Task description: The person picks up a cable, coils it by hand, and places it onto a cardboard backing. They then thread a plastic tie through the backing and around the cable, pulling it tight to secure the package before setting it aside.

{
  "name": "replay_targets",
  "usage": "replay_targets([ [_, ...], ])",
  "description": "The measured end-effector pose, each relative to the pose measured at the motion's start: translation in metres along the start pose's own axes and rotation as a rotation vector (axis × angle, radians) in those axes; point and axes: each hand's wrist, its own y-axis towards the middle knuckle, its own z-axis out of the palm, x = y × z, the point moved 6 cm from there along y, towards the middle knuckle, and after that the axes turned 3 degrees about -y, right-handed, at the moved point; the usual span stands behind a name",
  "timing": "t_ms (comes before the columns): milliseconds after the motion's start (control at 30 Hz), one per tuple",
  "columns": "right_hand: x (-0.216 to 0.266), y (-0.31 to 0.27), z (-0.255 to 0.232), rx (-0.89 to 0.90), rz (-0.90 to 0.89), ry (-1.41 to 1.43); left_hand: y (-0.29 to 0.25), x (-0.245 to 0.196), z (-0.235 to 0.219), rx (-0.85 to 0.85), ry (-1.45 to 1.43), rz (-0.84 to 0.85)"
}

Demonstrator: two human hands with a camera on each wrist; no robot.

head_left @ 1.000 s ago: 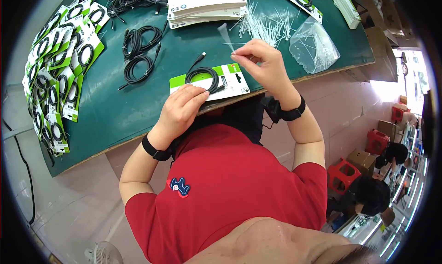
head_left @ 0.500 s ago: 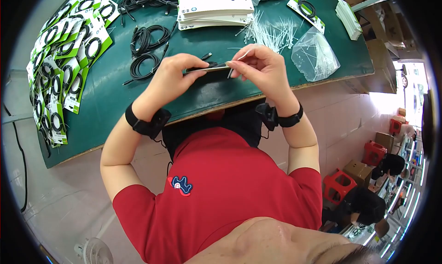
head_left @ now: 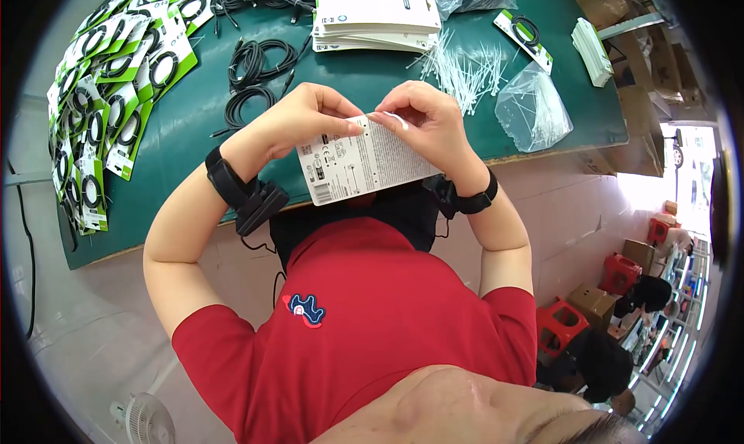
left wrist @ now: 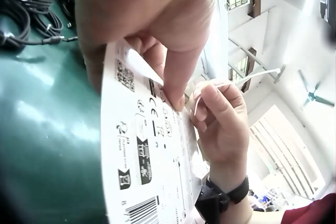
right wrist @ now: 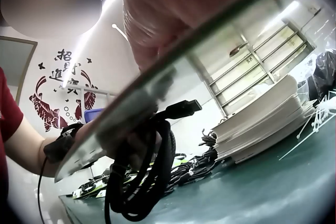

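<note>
Cable (right wrist: 167,153) coiled against card (head_left: 372,165); tie (head_left: 399,120) apparently unfastened.
Left hand (head_left: 298,120) pinches the card; curled right hand (head_left: 431,122) pinches the tie at the card's edge.

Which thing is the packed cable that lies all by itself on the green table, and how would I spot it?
Find the green table and look to the person's right, past the scattered white ties. Just beyond the clear plastic bag lies a single green-and-white card with a black coil on it. It lies alone, unlike the overlapping heap of similar packs on the left.
</note>
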Motion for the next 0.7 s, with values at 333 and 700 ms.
replay_targets([
  [333,0.009,-0.006,0.009,-0.025,-0.169,-0.071,-0.007,0.015,0.001,0.019,-0.151,-0.115],
  [700,0.020,-0.012,0.024,0.119,-0.289,-0.187,-0.007,0.018,0.002,0.039,-0.161,-0.088],
])
